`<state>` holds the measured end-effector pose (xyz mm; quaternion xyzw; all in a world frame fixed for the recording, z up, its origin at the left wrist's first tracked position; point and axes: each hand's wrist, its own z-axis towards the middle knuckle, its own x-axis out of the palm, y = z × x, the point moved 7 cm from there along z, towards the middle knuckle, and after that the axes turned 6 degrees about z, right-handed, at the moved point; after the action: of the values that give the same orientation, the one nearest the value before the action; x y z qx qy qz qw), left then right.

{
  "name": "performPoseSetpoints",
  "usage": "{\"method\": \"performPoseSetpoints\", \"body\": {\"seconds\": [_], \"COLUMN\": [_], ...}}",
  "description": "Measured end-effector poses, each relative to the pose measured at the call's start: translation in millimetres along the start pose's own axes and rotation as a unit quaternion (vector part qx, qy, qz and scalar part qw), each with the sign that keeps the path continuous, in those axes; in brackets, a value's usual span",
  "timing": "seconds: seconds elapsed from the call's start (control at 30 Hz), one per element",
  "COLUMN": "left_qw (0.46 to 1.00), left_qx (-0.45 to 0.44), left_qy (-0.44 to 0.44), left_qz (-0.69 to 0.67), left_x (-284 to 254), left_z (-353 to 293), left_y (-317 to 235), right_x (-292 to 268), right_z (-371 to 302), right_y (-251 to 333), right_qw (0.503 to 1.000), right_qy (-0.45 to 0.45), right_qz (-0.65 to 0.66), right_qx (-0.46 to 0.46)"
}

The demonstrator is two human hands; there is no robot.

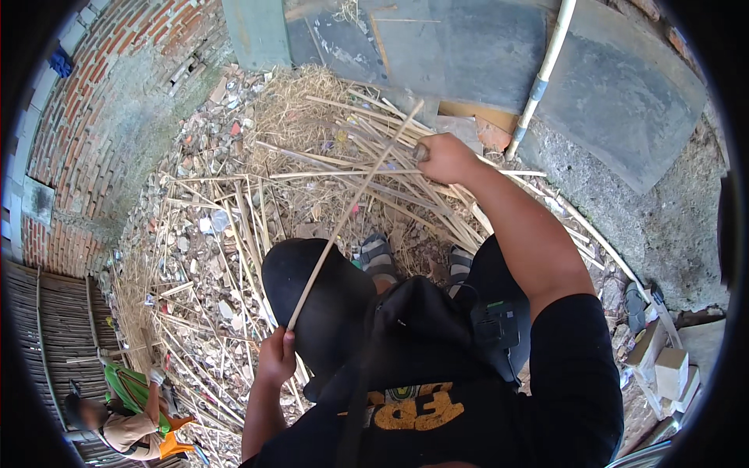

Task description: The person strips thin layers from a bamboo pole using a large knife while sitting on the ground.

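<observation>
My left fingers [288,341] grip the lower end of a long pale strip [341,222], slanting up across my left knee [300,261]; my right fingers [438,147] clench a knife handle [421,153]. Beyond, more strips [248,226] litter rubble ground [183,242] and straw [292,105]. A brick wall [94,101] stands left; a person [129,429], lower left.

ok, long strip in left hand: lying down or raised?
Near end raised: the left hand grips the long strip there, and it crosses the knee. Whether the far tip touches anything, cannot tell.
</observation>
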<state>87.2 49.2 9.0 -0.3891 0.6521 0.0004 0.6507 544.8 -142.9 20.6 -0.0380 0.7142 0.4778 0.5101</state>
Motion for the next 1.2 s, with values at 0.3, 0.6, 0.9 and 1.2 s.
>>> {"method": "performPoseSetpoints", "body": {"seconds": [0.3, 0.6, 0.9, 1.2], "left_qw": [0.999, 0.994, 0.986, 1.000], "left_qx": [-0.021, -0.053, -0.094, -0.017], "left_qy": [0.039, 0.076, 0.089, 0.002], "left_qz": [-0.023, -0.051, -0.106, 0.014], "left_x": [-3.4, -4.2, -5.4, -4.9], "left_z": [1.0, -5.5, -0.8, -2.8], "left_y": [5.1, 23.9, 31.0, -0.3], "right_x": [34.7, 45.1, 32.2, 38.5], "right_z": [-24.4, -18.2, 3.1, -38.9], "right_y": [56.3, 57.1, 9.6, 86.6], "right_qw": [0.986, 0.986, 0.999, 0.972], "right_qy": [0.093, 0.080, 0.024, 0.105], "right_qz": [-0.065, -0.048, 0.007, -0.129], "right_qx": [-0.126, -0.136, -0.038, -0.165]}}
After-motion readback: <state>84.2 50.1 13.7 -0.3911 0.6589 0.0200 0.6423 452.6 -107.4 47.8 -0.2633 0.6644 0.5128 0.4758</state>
